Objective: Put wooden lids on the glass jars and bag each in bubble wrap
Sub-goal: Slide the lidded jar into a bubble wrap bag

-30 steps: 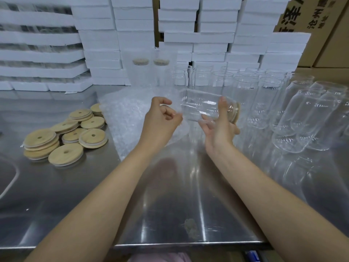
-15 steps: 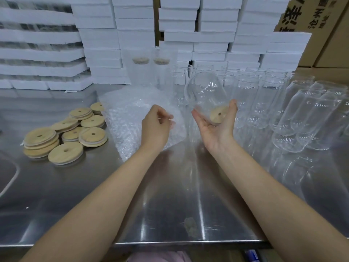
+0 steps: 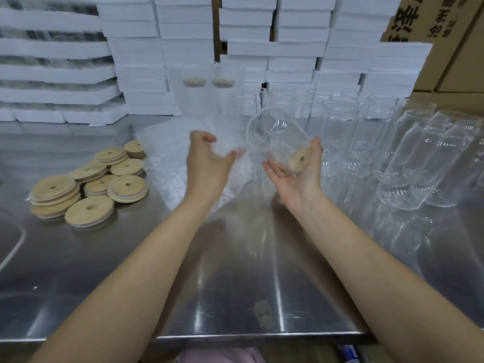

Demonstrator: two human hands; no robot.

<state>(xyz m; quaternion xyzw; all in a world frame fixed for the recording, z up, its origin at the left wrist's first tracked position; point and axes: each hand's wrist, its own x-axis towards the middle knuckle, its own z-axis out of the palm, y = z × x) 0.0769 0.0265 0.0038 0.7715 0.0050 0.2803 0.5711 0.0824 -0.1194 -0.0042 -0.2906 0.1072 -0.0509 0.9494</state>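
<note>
The right hand [image 3: 293,179] lies palm up with fingers nearly straight, cradling a glass jar [image 3: 272,137] whose wooden lid [image 3: 298,159] rests against the palm beside the raised thumb. A second ago this jar lay sideways in a firmer grip; now it is tipped, base pointing toward 11 o'clock. The left hand [image 3: 209,166], at 9 o'clock of the jar, has gone from a tight pinch to a wider claw over the bubble wrap [image 3: 167,153]; motion blur hides whether it grips a sheet. Judging by this, the lid is on and a bag mouth is being readied for the jar's base. Farther out at 9 o'clock sit loose lids [image 3: 89,184] on the steel table [image 3: 235,271]. Empty jars [image 3: 366,132] crowd from 1 to 3 o'clock, two bagged jars [image 3: 195,100] stand at 12, and foam boxes [image 3: 288,48] are stacked behind.
</note>
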